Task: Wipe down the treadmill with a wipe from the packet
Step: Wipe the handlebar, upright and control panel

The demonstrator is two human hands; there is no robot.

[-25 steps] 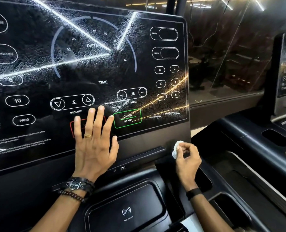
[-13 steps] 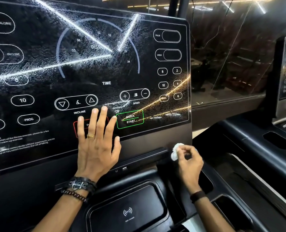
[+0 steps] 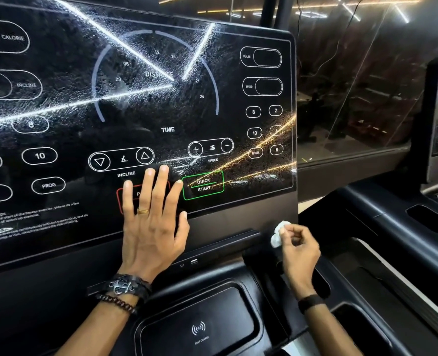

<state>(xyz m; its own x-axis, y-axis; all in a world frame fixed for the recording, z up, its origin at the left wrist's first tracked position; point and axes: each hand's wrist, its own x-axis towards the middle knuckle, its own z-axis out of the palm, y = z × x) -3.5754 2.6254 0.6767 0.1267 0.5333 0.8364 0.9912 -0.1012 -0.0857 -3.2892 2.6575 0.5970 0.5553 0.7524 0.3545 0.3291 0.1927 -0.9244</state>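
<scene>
Left hand (image 3: 152,227) flat, fingers spread, on glossy black treadmill console panel (image 3: 264,119); right hand (image 3: 296,249) pinches crumpled white wipe (image 3: 277,233) against panel's lower right corner.

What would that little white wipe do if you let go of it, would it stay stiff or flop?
Probably flop. The wipe is scrunched into a soft wad in the right hand, so it likely bends easily. It looks small and thin, so it is probably very light. It may be damp and cling a little to the treadmill console.
</scene>
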